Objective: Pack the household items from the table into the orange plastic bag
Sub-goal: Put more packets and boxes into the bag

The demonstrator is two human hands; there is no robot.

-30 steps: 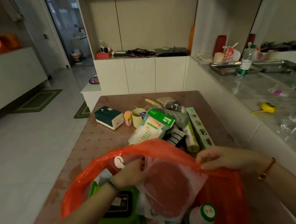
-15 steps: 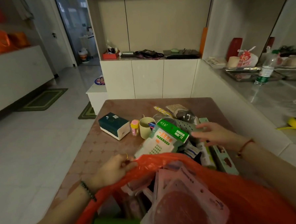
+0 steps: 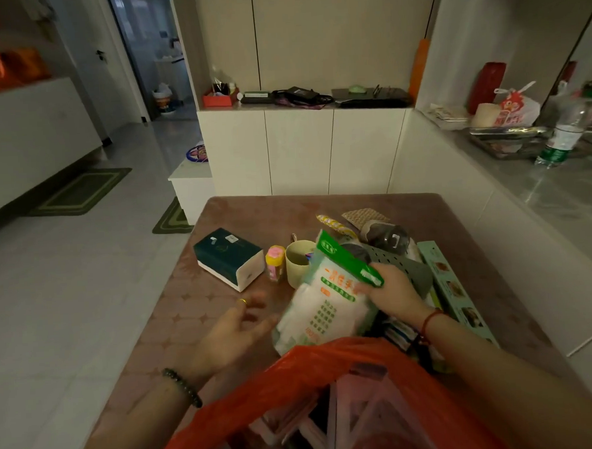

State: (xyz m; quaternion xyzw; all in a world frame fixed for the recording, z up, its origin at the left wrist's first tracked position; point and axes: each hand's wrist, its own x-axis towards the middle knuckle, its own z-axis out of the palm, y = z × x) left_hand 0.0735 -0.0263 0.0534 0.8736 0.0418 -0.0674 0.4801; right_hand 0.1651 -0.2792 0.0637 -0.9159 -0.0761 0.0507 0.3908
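The orange plastic bag (image 3: 296, 378) gapes at the table's near edge with pink packets inside. My right hand (image 3: 390, 293) grips the green-and-white glove packet (image 3: 323, 305) by its green top, lifted off the pile. My left hand (image 3: 231, 334) hovers flat with spread fingers just left of the packet, holding nothing. On the brown table (image 3: 253, 213) lie a dark green tissue box (image 3: 228, 258), a small pink-and-yellow bottle (image 3: 275, 262), a pale yellow cup (image 3: 298, 262), a grey perforated mat (image 3: 403, 263) and a long green box (image 3: 456, 291).
A white counter (image 3: 543, 194) runs along the right with a water bottle (image 3: 564, 131) and metal trays. White cabinets (image 3: 301, 148) stand behind the table. Tiled floor (image 3: 68, 287) lies to the left, with green mats.
My right hand has closed on the glove packet and raised it. My left hand let go of the bag's rim and moved out over the table.
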